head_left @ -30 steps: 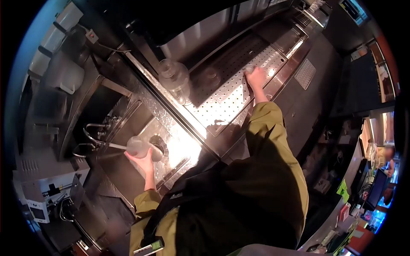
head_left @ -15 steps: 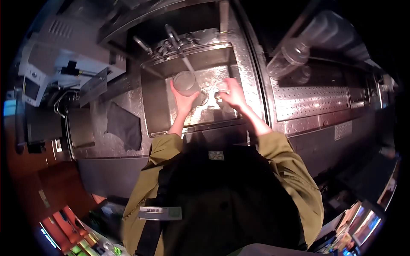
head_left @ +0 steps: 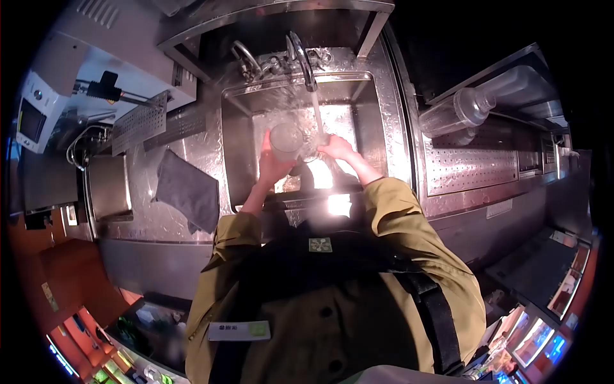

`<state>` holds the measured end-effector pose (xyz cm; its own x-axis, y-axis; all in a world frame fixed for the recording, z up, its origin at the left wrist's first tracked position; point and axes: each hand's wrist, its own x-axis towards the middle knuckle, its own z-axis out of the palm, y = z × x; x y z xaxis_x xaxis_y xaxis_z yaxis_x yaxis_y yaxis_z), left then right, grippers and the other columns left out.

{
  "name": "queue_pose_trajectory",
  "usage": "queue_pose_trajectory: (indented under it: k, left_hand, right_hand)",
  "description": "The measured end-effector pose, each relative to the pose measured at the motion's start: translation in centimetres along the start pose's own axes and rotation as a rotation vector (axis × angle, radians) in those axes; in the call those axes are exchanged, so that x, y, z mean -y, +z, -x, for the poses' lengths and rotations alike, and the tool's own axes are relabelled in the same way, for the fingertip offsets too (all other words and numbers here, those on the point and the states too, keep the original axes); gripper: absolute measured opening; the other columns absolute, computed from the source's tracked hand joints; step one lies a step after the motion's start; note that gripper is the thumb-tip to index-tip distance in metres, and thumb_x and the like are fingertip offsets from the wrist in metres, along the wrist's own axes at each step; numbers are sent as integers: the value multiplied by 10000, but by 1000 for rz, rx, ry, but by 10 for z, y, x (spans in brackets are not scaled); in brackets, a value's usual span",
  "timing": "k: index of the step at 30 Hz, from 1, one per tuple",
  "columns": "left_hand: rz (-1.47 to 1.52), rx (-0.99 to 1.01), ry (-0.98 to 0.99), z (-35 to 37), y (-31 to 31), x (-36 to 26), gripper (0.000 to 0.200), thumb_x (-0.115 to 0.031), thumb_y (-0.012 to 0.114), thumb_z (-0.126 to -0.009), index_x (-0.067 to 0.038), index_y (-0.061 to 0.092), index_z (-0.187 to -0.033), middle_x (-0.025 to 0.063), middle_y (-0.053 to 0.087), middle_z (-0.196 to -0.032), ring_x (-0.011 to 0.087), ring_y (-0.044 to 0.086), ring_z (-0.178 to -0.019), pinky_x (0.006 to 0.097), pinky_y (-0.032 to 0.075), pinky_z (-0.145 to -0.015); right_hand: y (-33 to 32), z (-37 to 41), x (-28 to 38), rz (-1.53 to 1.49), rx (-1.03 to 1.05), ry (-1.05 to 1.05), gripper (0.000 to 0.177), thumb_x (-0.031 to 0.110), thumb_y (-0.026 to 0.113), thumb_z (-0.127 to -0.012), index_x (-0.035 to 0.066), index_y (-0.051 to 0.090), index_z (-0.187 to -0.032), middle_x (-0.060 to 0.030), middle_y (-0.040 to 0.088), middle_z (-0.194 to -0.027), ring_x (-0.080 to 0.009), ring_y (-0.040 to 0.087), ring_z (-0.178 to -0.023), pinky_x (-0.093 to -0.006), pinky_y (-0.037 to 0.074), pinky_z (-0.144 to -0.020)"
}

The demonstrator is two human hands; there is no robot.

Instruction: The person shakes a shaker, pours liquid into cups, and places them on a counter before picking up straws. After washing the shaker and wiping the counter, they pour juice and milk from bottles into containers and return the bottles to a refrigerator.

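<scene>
Over the metal sink (head_left: 238,163), my left hand (head_left: 274,168) is wrapped round a clear round container (head_left: 287,137), its opening facing up. My right hand (head_left: 338,148) is closed on something small and clear near the water stream; its outline is blurred by glare. Water (head_left: 317,109) runs down from the curved faucet (head_left: 304,64) between the two hands, closer to my right one.
A dark grey cloth (head_left: 185,189) lies on the counter left of the sink. Clear shaker-like containers (head_left: 470,109) lie above a perforated drain tray (head_left: 473,171) on the right. A white machine (head_left: 54,102) stands at the left.
My right hand has moved left, closer to the container and the water stream. The view has shifted, so the faucet and sink appear further right.
</scene>
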<state>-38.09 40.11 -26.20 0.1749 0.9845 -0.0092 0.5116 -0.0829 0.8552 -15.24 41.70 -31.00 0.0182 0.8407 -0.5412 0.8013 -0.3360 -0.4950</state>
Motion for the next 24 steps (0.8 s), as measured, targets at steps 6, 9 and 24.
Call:
queue_pose_trajectory:
  k: [6, 9, 24]
  left_hand:
    - [68, 178, 416, -32, 77, 1, 1125, -117, 825, -495, -14, 132, -1375, 194, 467, -1231, 293, 501, -1108, 360, 417, -932]
    - [184, 35, 163, -36, 95, -3, 1108, -146, 833, -497, -39, 157, -1370, 168, 492, -1175, 292, 503, -1084, 368, 417, -926]
    - [362, 259, 246, -53, 102, 38, 770, -126, 723, -656, -2, 309, -1294, 202, 529, -1096, 315, 555, -987, 376, 468, -836]
  right_hand:
    - [-98, -6, 4, 152, -388, -53, 631, 399, 712, -668, -33, 485, -1068, -225, 558, -1077, -346, 555, -1015, -415, 458, -863]
    - [-142, -22, 34, 12, -493, -201, 618, 337, 714, -643, -2, 461, -1095, -216, 553, -1070, -369, 550, -1002, -425, 447, -851]
    - [-121, 106, -29, -387, -631, -246, 637, 282, 654, -777, 47, 408, -1316, -144, 512, -1187, -251, 512, -1076, -368, 416, -910]
